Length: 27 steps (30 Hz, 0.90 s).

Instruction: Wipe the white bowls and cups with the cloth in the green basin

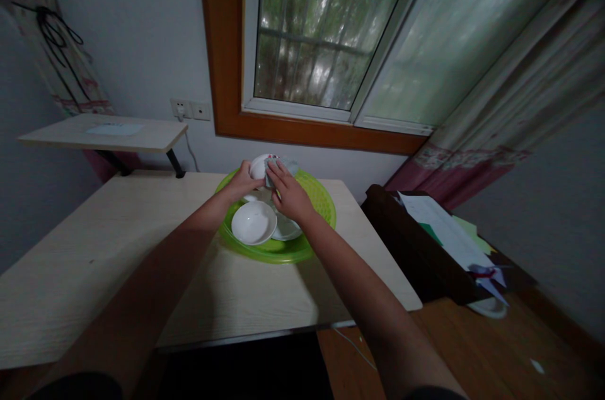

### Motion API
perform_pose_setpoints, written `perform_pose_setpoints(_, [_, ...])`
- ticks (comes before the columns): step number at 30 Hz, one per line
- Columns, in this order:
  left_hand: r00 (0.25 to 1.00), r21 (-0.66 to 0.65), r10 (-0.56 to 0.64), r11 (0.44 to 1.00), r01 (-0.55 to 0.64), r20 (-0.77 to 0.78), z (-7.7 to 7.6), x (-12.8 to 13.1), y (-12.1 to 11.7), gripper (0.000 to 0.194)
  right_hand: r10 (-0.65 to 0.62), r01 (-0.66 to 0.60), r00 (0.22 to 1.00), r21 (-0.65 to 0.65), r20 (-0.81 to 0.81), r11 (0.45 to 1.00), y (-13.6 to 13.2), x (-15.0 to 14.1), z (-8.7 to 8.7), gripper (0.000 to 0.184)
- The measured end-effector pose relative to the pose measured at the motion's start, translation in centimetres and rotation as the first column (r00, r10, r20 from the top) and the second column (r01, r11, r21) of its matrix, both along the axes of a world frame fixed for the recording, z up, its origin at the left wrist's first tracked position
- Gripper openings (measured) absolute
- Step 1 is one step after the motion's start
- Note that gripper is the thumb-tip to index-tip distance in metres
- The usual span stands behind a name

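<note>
A round green basin (317,198) stands on the pale wooden table (94,249) under the window. Inside it lie a white bowl (254,222) and a white dish (287,230) beside it. My left hand (244,181) grips the edge of another small white bowl (259,166), tilted up above the basin's far side. My right hand (288,193) presses a grey cloth (278,167) against that bowl, fingers closed on the cloth.
A small shelf (104,133) juts out at the back left above the table. To the right stands a dark low cabinet (416,249) with papers (444,230) on it. A window with a brown frame (302,129) is behind the basin, curtains at right.
</note>
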<state>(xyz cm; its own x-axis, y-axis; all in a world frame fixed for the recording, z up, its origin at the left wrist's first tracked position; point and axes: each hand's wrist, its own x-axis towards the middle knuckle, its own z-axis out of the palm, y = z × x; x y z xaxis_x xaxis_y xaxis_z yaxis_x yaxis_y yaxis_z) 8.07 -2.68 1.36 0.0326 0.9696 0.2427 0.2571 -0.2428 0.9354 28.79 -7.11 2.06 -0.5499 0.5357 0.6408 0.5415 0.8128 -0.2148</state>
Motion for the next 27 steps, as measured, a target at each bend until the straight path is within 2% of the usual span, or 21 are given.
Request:
perform_pose_setpoints(3, [0.999,0.013,-0.029,1.0,0.029,0.037,-0.3,0.0,0.4,0.052,0.008,-0.009,1.0,0.014,0.021,1.0,-0.1,-0.2,0.1,0.076])
perform_pose_setpoints(6, [0.997,0.024,-0.037,0.999,0.035,0.069,-0.9,-0.1,1.0,0.056,-0.048,0.046,0.996,-0.026,-0.078,0.999,0.3,0.0,-0.3,0.075])
perform_pose_setpoints(10, [0.994,0.016,-0.029,1.0,0.027,0.104,-1.4,-0.4,1.6,0.063,-0.206,0.166,0.95,-0.18,-0.236,0.97,1.6,0.9,-1.5,0.07])
perform_pose_setpoints(14, [0.995,0.018,-0.02,1.0,0.018,0.1,-1.2,-0.5,1.3,0.063,-0.276,0.187,0.918,-0.3,-0.286,0.935,2.7,1.5,-2.5,0.069])
perform_pose_setpoints(16, [0.998,0.025,0.001,1.0,-0.002,0.059,-1.0,-0.4,1.1,0.063,-0.261,0.177,0.92,-0.285,-0.292,0.942,2.7,1.4,-2.6,0.072])
perform_pose_setpoints(20, [0.999,0.038,-0.007,0.999,0.008,-0.041,-0.7,-0.2,0.6,0.063,-0.171,0.135,0.954,-0.156,-0.245,0.978,1.9,1.1,-2.1,0.077])
perform_pose_setpoints(24, [0.989,0.049,-0.055,0.997,0.062,-0.134,-0.5,0.1,0.2,0.06,-0.061,0.058,0.994,-0.032,-0.093,0.998,0.9,0.7,-1.0,0.075])
perform_pose_setpoints(27, [0.986,0.065,-0.077,0.994,0.087,-0.147,-0.5,0.3,0.0,0.057,-0.02,0.02,1.0,0.01,0.01,1.0,0.6,0.4,-0.4,0.075])
